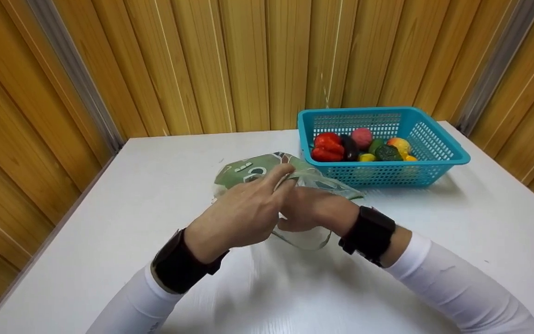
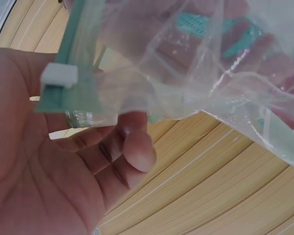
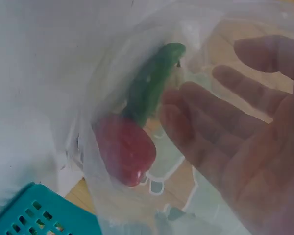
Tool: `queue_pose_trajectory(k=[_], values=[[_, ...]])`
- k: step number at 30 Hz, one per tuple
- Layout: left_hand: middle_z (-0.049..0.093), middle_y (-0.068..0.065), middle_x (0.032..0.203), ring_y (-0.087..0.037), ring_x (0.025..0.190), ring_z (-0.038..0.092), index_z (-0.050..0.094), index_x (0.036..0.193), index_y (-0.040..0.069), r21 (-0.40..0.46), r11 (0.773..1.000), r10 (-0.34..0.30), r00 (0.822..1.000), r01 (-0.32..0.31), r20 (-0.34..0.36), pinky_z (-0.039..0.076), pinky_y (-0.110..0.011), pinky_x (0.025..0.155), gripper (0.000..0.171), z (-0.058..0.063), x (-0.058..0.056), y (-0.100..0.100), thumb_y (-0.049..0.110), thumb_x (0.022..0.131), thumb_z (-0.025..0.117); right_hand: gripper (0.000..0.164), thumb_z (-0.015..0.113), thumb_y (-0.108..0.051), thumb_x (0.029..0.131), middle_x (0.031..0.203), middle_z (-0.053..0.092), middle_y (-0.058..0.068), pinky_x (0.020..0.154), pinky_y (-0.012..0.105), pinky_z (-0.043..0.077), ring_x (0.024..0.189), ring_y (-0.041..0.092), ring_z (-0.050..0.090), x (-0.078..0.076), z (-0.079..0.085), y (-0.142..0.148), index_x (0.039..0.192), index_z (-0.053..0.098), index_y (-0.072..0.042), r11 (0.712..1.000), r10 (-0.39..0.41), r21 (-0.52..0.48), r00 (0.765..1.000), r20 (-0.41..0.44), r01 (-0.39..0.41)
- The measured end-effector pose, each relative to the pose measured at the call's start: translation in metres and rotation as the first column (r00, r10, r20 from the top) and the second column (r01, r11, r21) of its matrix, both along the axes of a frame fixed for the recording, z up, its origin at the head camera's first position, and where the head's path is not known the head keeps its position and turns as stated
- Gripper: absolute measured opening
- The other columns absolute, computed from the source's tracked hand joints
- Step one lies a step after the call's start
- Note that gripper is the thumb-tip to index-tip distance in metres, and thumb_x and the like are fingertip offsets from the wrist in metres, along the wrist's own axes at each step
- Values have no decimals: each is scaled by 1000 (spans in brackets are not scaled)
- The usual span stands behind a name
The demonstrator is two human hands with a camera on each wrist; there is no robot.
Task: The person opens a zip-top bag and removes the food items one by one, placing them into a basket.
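A clear zip bag [image 1: 234, 176] with a green printed face lies under both hands. My left hand [image 1: 248, 208] grips its mouth edge, and in the left wrist view the green zip strip with a white slider [image 2: 60, 75] crosses that hand. My right hand [image 1: 311, 206] reaches in at the bag, partly hidden by the left in the head view. Through hazy film in the right wrist view, its fingers [image 3: 215, 117] are spread and loosely bent. Near their tips, inside the bag, lie a long green vegetable [image 3: 149, 85] and a shiny red fruit or vegetable [image 3: 126, 149].
A turquoise basket [image 1: 383, 169] stands at the back right of the white table [image 1: 169, 176]. It holds a red bell pepper [image 1: 328, 147], an eggplant [image 1: 349, 147], a pink round fruit [image 1: 362, 138] and several other items. A wood-look wall [image 1: 244, 65] rises behind.
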State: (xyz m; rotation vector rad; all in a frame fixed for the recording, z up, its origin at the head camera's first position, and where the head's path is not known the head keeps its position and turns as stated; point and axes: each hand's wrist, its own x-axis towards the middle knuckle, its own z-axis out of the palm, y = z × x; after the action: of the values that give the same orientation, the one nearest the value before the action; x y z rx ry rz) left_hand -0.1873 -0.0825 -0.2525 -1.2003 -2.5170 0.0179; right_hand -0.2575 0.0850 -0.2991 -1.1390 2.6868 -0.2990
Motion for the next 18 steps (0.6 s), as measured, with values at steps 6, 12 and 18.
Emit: queue_pose_trajectory(k=[6,12,18], values=[[38,-9,150,-22,112,63,47,144,4,-20,1000,10,1000,-9,18,58,-33,83,57,4,1,0,2,88,58,47,66,-15,89,132,60,13,107,47,38,116,26,51,-15,-9,-20,133,57,-1,992,43,119,994,-99,-31],[40,-10,151,-22,116,61,51,141,6,-1,1000,21,1000,-21,-8,58,-34,83,58,8,2,-4,1,85,63,60,66,-20,90,145,47,16,109,55,29,126,31,43,-29,-11,-39,144,45,-3,982,38,190,988,-149,-9],[42,-8,148,-22,114,61,54,138,6,34,999,41,996,-39,-78,58,-35,83,57,13,3,-11,-3,82,62,52,60,-4,90,140,49,18,113,52,30,126,32,43,-37,-19,-50,140,47,2,998,-16,57,986,-165,26]])
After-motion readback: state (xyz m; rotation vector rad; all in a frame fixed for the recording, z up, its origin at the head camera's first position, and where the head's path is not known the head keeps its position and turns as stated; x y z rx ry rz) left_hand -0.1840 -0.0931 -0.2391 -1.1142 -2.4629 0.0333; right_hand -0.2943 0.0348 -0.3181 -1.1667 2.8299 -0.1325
